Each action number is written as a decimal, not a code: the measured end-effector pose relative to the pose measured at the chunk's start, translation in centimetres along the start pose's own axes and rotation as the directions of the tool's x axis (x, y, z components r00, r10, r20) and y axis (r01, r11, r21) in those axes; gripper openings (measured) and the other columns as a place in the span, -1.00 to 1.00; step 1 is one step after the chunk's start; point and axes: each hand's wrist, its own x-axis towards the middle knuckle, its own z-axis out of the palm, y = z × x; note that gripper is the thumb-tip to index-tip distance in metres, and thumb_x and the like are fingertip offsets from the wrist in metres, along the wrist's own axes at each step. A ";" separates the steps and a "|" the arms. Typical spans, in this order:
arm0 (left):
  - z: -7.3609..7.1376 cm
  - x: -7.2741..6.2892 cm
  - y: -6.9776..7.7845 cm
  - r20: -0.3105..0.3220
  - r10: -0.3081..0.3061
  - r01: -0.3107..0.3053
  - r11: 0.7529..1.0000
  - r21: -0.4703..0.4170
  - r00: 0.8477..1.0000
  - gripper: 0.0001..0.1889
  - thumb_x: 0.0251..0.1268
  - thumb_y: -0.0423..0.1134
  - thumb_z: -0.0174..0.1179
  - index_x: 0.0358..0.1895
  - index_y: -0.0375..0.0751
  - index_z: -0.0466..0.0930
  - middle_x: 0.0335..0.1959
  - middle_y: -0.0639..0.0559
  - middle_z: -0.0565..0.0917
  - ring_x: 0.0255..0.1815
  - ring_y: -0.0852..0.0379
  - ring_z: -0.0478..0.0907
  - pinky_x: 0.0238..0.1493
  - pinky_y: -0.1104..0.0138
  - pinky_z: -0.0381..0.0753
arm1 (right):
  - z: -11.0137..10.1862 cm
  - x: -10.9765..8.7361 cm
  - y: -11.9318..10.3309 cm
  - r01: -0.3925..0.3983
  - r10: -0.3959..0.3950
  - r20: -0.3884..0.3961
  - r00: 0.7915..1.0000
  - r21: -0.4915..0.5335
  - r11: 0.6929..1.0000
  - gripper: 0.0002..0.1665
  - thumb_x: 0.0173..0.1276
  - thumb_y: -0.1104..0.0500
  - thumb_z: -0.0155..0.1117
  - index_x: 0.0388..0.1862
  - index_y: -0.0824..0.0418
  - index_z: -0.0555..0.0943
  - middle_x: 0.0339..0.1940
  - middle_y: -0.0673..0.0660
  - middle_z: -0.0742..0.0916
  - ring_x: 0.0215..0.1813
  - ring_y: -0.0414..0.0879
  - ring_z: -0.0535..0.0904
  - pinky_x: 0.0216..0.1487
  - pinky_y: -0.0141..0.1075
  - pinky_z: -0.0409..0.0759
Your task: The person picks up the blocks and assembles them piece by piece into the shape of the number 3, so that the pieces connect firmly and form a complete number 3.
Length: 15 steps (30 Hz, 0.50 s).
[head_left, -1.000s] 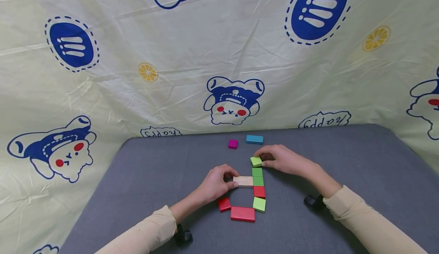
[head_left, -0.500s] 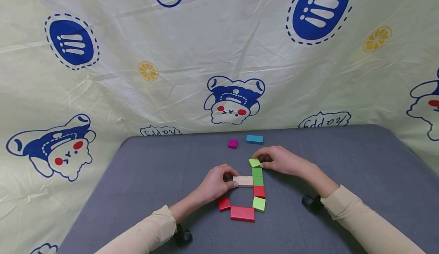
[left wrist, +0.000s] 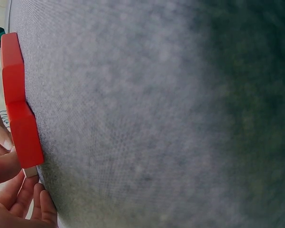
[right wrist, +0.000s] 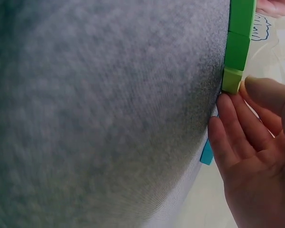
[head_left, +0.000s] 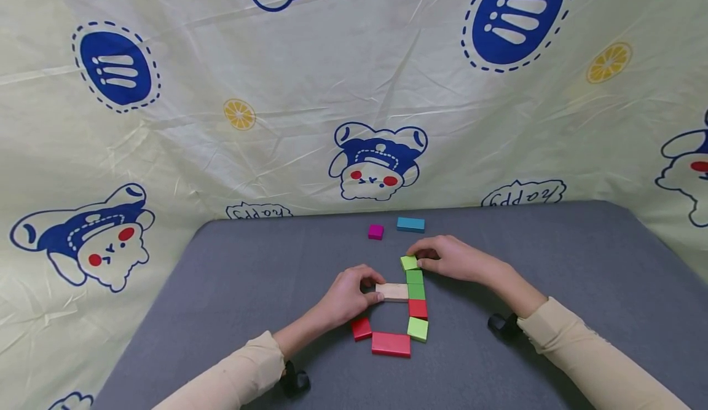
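Note:
My left hand (head_left: 348, 296) pinches the left end of a plain wooden block (head_left: 394, 292) between thumb and fingers. The block's right end meets a column of small blocks. At the column's far end, my right hand (head_left: 456, 259) holds a light green block (head_left: 410, 263) by its right side; it sits slightly askew against a green block (head_left: 414, 276). Another green block (head_left: 416, 291), a red block (head_left: 418, 308) and a tilted light green block (head_left: 418, 329) follow towards me. A long red block (head_left: 391, 344) and a small red block (head_left: 362, 329) curve round to the left.
A magenta block (head_left: 376, 232) and a blue block (head_left: 411, 225) lie near the back edge of the grey table (head_left: 249, 275). Behind it hangs a printed curtain (head_left: 298, 152). Black wrist straps show below both sleeves.
My right hand has slid the light green block slightly left and towards me, against the green block at the column's end. The left hand has stayed on the wooden block.

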 end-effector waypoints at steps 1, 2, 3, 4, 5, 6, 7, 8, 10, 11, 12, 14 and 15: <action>0.0 0.0 0.0 0.000 0.002 -0.002 1.000 0.001 1.000 -0.80 0.21 -0.35 0.37 -0.09 -0.15 0.71 -0.22 0.12 0.59 -0.17 0.14 0.47 -0.10 0.32 0.50 | 0.0 0.0 -0.1 0.001 -0.001 -0.001 1.000 -0.002 1.000 -0.69 0.42 0.25 0.22 0.11 0.16 0.65 0.00 0.02 0.70 -0.02 -0.08 0.57 0.09 -0.01 0.53; 0.0 0.0 0.0 0.000 -0.002 0.002 1.000 0.001 1.000 -0.80 0.22 -0.35 0.37 -0.09 -0.15 0.71 -0.22 0.12 0.59 -0.17 0.14 0.47 -0.10 0.32 0.50 | 0.0 0.0 -0.1 -0.005 0.005 -0.003 1.000 -0.001 1.000 -0.70 0.42 0.24 0.22 0.11 0.15 0.65 0.00 0.01 0.70 -0.02 -0.09 0.57 0.09 -0.02 0.53; 0.0 0.0 0.0 0.001 -0.006 0.006 1.000 0.000 1.000 -0.80 0.22 -0.34 0.36 -0.09 -0.14 0.71 -0.22 0.13 0.59 -0.17 0.15 0.47 -0.10 0.33 0.50 | 0.1 0.0 -0.1 -0.009 0.009 -0.003 1.000 -0.003 1.000 -0.70 0.42 0.24 0.22 0.11 0.15 0.65 0.00 0.00 0.70 -0.03 -0.09 0.56 0.09 -0.02 0.53; 0.0 0.0 0.0 0.002 -0.007 0.007 1.000 0.000 1.000 -0.80 0.22 -0.34 0.37 -0.09 -0.14 0.71 -0.22 0.13 0.59 -0.17 0.15 0.47 -0.10 0.33 0.50 | 0.1 0.0 -0.1 -0.010 0.010 -0.005 1.000 -0.002 1.000 -0.70 0.43 0.23 0.23 0.10 0.15 0.65 -0.01 0.00 0.70 -0.04 -0.09 0.56 0.08 -0.02 0.53; 0.0 0.0 0.0 0.003 -0.008 0.008 1.000 -0.001 1.000 -0.80 0.22 -0.34 0.37 -0.09 -0.13 0.71 -0.22 0.13 0.59 -0.17 0.15 0.47 -0.10 0.33 0.50 | 0.1 0.0 -0.2 -0.014 0.014 -0.006 1.000 -0.004 1.000 -0.71 0.43 0.22 0.23 0.10 0.15 0.65 -0.02 0.00 0.70 -0.04 -0.10 0.56 0.08 -0.02 0.53; 0.0 0.0 0.0 0.002 -0.008 0.008 1.000 -0.001 1.000 -0.80 0.22 -0.34 0.36 -0.08 -0.13 0.71 -0.22 0.12 0.59 -0.17 0.15 0.47 -0.10 0.33 0.50 | 0.1 0.1 -0.2 -0.013 0.013 -0.010 1.000 -0.007 1.000 -0.71 0.43 0.21 0.24 0.10 0.15 0.65 -0.02 0.00 0.70 -0.05 -0.10 0.56 0.08 -0.02 0.53; -0.1 0.0 0.1 0.002 -0.009 0.009 1.000 -0.002 1.000 -0.80 0.22 -0.34 0.36 -0.08 -0.13 0.71 -0.22 0.12 0.59 -0.17 0.14 0.47 -0.10 0.33 0.50 | 0.1 0.1 -0.2 -0.015 0.015 -0.011 1.000 -0.009 1.000 -0.71 0.43 0.20 0.24 0.09 0.15 0.66 -0.03 0.00 0.70 -0.05 -0.10 0.56 0.08 -0.02 0.53; 0.0 0.0 0.1 0.002 -0.010 0.010 1.000 -0.002 1.000 -0.80 0.22 -0.34 0.36 -0.08 -0.13 0.71 -0.22 0.12 0.59 -0.17 0.14 0.47 -0.10 0.33 0.50 | 0.1 0.2 -0.2 -0.015 0.014 -0.012 1.000 -0.009 1.000 -0.72 0.42 0.20 0.25 0.08 0.15 0.66 -0.05 0.00 0.70 -0.06 -0.10 0.55 0.07 -0.02 0.53; -0.1 0.0 0.1 0.001 -0.010 0.010 1.000 -0.001 1.000 -0.80 0.22 -0.35 0.36 -0.09 -0.14 0.71 -0.22 0.12 0.59 -0.17 0.14 0.47 -0.10 0.32 0.50 | 0.1 0.4 -0.2 -0.017 0.017 -0.013 1.000 -0.010 1.000 -0.73 0.42 0.20 0.26 0.07 0.16 0.66 -0.09 -0.01 0.70 -0.10 -0.11 0.55 0.04 -0.05 0.54; 0.0 0.0 0.1 0.001 -0.011 0.011 1.000 0.000 1.000 -0.80 0.22 -0.34 0.36 -0.09 -0.14 0.71 -0.22 0.12 0.59 -0.17 0.14 0.47 -0.10 0.32 0.50 | 0.2 0.5 -0.2 -0.021 0.020 -0.015 1.000 -0.015 1.000 -0.73 0.41 0.20 0.27 0.06 0.16 0.67 -0.10 -0.02 0.70 -0.11 -0.11 0.55 0.02 -0.07 0.55; 0.0 0.0 0.1 0.001 -0.010 0.010 1.000 0.002 1.000 -0.80 0.22 -0.34 0.36 -0.09 -0.14 0.71 -0.22 0.12 0.59 -0.17 0.14 0.47 -0.09 0.32 0.50 | 0.2 0.5 -0.2 -0.019 0.019 -0.015 1.000 -0.020 1.000 -0.73 0.41 0.21 0.27 0.06 0.16 0.67 -0.12 -0.02 0.70 -0.13 -0.12 0.55 0.00 -0.08 0.55; 0.0 0.0 0.1 0.002 -0.010 0.010 1.000 0.003 1.000 -0.80 0.22 -0.34 0.36 -0.09 -0.14 0.71 -0.22 0.13 0.59 -0.16 0.14 0.48 -0.09 0.32 0.50 | 0.1 0.6 -0.3 -0.023 0.023 -0.016 1.000 -0.021 1.000 -0.74 0.40 0.22 0.28 0.05 0.17 0.67 -0.14 -0.02 0.70 -0.16 -0.13 0.54 -0.02 -0.10 0.56; 0.0 0.0 0.1 0.001 -0.010 0.010 1.000 0.003 1.000 -0.80 0.22 -0.34 0.36 -0.09 -0.14 0.71 -0.21 0.13 0.60 -0.15 0.14 0.48 -0.08 0.32 0.50 | 0.1 0.6 -0.3 -0.027 0.027 -0.018 0.999 -0.022 0.999 -0.74 0.40 0.23 0.28 0.04 0.17 0.68 -0.14 -0.02 0.70 -0.15 -0.13 0.54 -0.02 -0.10 0.55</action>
